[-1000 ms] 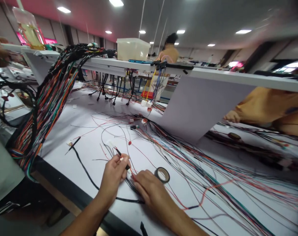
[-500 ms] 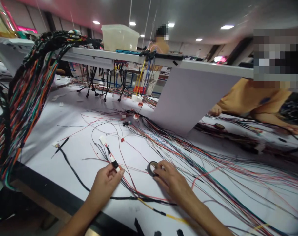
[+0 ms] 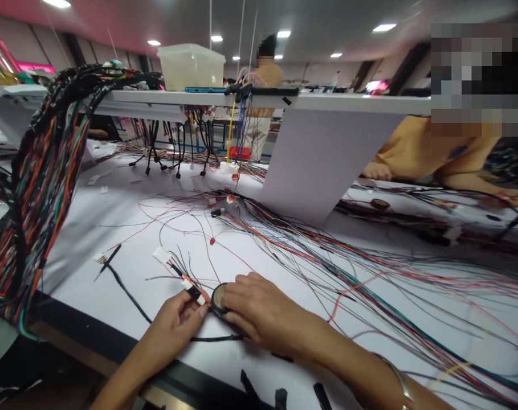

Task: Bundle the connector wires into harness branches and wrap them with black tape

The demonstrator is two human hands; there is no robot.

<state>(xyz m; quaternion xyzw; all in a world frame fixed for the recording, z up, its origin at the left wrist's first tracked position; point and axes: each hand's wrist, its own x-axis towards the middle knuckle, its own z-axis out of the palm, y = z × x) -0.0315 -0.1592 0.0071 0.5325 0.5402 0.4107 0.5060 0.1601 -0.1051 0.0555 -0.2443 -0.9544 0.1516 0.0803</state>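
Between its thumb and fingers, my left hand (image 3: pixel 179 319) pinches a white and black wire connector (image 3: pixel 194 292) with several thin wires. A second white connector (image 3: pixel 161 254) sticks out beyond it on short red and black leads. My right hand (image 3: pixel 259 310) grips a roll of black tape (image 3: pixel 218 296) right beside the left fingertips. Whether the tape touches the wires I cannot tell. Below both hands runs a black-wrapped cable (image 3: pixel 216 339), partly hidden by the right hand.
Loose wires (image 3: pixel 327 262) spread over the white table (image 3: pixel 126 228). A thick wire harness (image 3: pixel 53 171) hangs at the left. A white shelf (image 3: pixel 348 102) carries a clear plastic box (image 3: pixel 191 67). Black tape strips (image 3: pixel 281 398) hang at the near edge. A co-worker in a yellow shirt (image 3: pixel 447 148) works at the right.
My right hand has moved left with the tape roll, up to my left hand. The left hand still holds the connector, shifted slightly left. The view has tilted a little.
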